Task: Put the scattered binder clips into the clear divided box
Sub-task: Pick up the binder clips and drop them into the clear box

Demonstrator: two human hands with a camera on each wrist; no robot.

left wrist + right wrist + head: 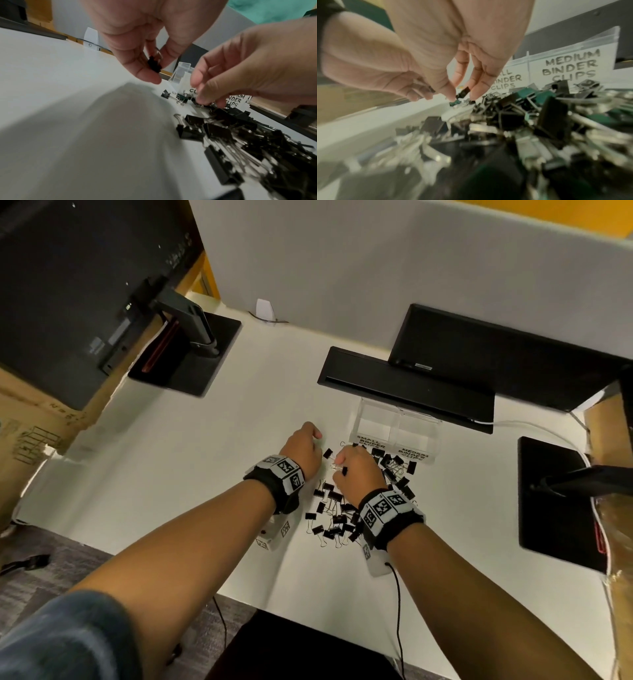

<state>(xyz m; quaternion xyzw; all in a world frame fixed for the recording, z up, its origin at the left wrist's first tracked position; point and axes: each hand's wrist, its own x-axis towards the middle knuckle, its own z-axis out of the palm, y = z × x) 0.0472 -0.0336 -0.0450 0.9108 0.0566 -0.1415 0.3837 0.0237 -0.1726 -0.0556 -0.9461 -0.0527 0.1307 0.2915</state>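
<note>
Several black binder clips (337, 518) lie in a loose pile on the white desk (212, 460), just in front of the clear divided box (397, 409). The box's compartments are labelled small and medium binder clips. My left hand (310, 440) hovers left of the pile; in the left wrist view it (159, 75) pinches a small black clip (153, 65) between thumb and fingers. My right hand (342, 467) is over the pile's far end, and its fingertips (463, 96) pinch a small clip (464, 92). More clip metal shows under its curled fingers.
A black bar-shaped device (404, 385) and a monitor (496, 354) stand right behind the box. Monitor bases sit at far left (191, 361) and at right (555, 501). Cardboard boxes (30, 426) flank the desk. A white cable (527, 424) runs at right.
</note>
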